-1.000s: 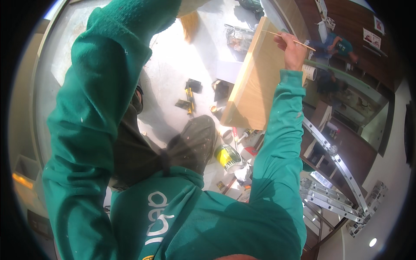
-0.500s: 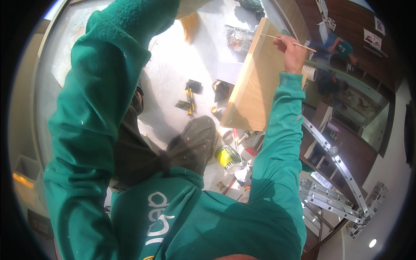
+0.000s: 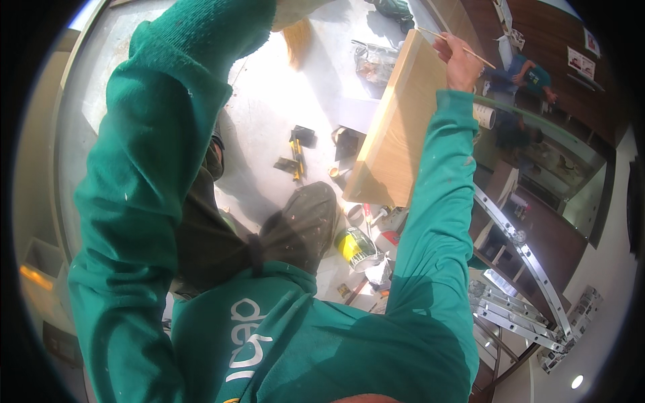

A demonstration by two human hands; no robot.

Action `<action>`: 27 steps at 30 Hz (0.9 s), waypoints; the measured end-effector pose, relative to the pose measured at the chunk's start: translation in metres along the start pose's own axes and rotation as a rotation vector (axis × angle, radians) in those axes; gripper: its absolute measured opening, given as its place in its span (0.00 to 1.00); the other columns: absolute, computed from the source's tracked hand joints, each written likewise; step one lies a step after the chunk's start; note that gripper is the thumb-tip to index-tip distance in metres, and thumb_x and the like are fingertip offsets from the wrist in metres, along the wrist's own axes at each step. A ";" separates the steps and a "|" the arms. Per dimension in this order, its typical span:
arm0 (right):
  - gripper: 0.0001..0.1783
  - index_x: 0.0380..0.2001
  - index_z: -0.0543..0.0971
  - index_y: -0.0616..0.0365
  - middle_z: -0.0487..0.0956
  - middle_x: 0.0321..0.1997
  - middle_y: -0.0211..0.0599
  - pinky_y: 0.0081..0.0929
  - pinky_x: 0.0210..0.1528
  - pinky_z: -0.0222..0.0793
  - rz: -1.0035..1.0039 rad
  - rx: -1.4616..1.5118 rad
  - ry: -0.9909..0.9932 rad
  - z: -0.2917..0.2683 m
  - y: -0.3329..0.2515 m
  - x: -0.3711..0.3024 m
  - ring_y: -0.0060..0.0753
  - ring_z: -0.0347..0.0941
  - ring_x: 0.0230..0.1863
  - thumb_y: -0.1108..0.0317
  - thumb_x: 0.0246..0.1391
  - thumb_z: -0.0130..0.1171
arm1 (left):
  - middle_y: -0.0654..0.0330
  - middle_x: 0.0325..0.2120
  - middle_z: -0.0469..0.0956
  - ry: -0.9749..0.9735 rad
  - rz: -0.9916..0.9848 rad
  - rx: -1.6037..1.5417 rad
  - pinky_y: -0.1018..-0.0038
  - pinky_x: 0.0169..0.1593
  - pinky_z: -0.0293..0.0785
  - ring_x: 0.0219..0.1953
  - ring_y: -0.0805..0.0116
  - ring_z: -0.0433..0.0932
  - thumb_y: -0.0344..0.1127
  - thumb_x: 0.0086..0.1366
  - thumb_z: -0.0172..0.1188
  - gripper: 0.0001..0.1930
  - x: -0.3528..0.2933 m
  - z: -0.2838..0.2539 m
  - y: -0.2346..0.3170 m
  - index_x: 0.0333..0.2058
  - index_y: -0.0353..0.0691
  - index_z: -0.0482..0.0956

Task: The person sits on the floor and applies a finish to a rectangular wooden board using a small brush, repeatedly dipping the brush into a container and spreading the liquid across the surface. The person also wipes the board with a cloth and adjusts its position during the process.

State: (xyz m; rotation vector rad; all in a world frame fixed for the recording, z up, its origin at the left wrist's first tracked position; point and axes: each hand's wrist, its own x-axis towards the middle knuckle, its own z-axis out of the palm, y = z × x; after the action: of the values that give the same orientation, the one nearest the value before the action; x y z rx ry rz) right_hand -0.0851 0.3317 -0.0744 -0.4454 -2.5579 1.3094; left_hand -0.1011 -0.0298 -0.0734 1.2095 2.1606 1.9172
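My right hand (image 3: 462,66) pinches a thin light-wood stick (image 3: 481,59), which looks like a slim paintbrush. Its pale tip lies by the far corner of a thick, light wooden board (image 3: 403,127). The board stands tilted to my right, its pale edge in sunlight. At the top rim, my left arm (image 3: 161,107) reaches far forward. The left hand (image 3: 295,9) is mostly cut off and washed out by glare, so its fingers cannot be made out. Below it hangs a tuft of straw-coloured bristles (image 3: 294,43).
A black and yellow tool (image 3: 296,154) lies on the sunlit floor (image 3: 259,134). Near my knee stands a yellow-and-black labelled can (image 3: 356,248) among small tools. An aluminium ladder (image 3: 531,262) is at the right. Another person (image 3: 534,75) in green stands beyond the board.
My right hand has moved forward and slightly right with the stick. The tip has shifted from the board's long edge to its far corner. My left arm has barely moved.
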 end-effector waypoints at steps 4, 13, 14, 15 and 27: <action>0.12 0.38 0.85 0.66 0.86 0.32 0.39 0.22 0.40 0.75 -0.002 -0.040 -0.041 0.006 -0.001 -0.013 0.28 0.84 0.35 0.68 0.59 0.59 | 0.56 0.28 0.72 0.014 -0.016 0.030 0.69 0.39 0.70 0.32 0.66 0.70 0.28 0.61 0.55 0.06 -0.001 -0.008 0.001 0.35 0.33 0.74; 0.12 0.38 0.85 0.67 0.86 0.32 0.40 0.22 0.41 0.75 -0.012 -0.032 -0.022 -0.008 -0.014 -0.033 0.29 0.84 0.35 0.69 0.58 0.59 | 0.56 0.28 0.72 0.006 -0.017 0.022 0.68 0.38 0.70 0.32 0.66 0.71 0.29 0.61 0.55 0.06 -0.001 0.002 0.005 0.35 0.33 0.74; 0.12 0.38 0.85 0.67 0.86 0.32 0.41 0.22 0.40 0.75 -0.018 -0.004 -0.003 -0.004 -0.015 -0.029 0.29 0.84 0.35 0.69 0.58 0.59 | 0.56 0.28 0.72 0.008 -0.016 0.019 0.68 0.38 0.70 0.31 0.66 0.71 0.29 0.61 0.55 0.06 -0.002 0.004 0.005 0.35 0.33 0.74; 0.12 0.38 0.85 0.68 0.86 0.33 0.41 0.21 0.40 0.75 -0.023 0.022 0.020 -0.002 -0.014 -0.026 0.29 0.84 0.35 0.69 0.58 0.59 | 0.56 0.28 0.72 0.002 -0.017 0.016 0.68 0.38 0.70 0.31 0.66 0.71 0.29 0.61 0.55 0.06 -0.002 0.004 0.004 0.35 0.32 0.74; 0.12 0.39 0.86 0.66 0.86 0.33 0.38 0.20 0.42 0.75 -0.073 -0.032 0.037 -0.001 -0.010 -0.025 0.27 0.83 0.36 0.70 0.57 0.60 | 0.55 0.27 0.72 -0.010 -0.020 0.003 0.68 0.37 0.70 0.31 0.66 0.71 0.29 0.59 0.56 0.07 0.000 0.005 0.001 0.35 0.32 0.74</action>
State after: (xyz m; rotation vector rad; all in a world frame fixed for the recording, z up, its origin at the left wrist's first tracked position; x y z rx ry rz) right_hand -0.0630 0.3183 -0.0675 -0.3744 -2.5428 1.2262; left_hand -0.0979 -0.0252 -0.0736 1.1903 2.1625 1.8972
